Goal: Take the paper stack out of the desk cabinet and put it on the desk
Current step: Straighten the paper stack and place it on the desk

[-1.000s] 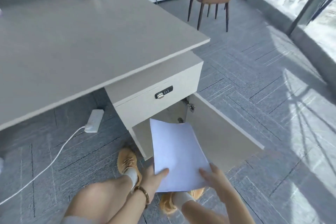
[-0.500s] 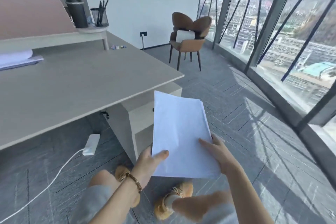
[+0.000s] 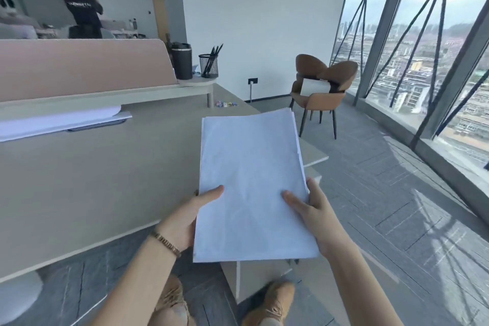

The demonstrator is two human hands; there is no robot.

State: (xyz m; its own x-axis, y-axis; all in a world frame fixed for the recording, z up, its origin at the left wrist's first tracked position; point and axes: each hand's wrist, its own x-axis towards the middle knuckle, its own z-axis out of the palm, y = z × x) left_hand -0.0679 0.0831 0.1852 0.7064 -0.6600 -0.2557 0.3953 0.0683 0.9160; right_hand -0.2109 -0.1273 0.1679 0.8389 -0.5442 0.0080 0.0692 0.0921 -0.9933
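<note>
White paper stack (image 3: 251, 182) held flat above desk (image 3: 92, 180) edge.

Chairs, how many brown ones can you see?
2. Both stand by the window wall: one chair with its back to us, the other chair close beside it on the right. Others may be out of view.

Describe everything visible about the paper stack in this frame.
The paper stack is a thin sheaf of plain white sheets, blank on top, with slightly uneven edges at its far right corner. It is held in the air, long side pointing away, over the desk's near right corner and not resting on it. The left hand grips its left edge and the right hand its right edge, thumbs on top.
</note>
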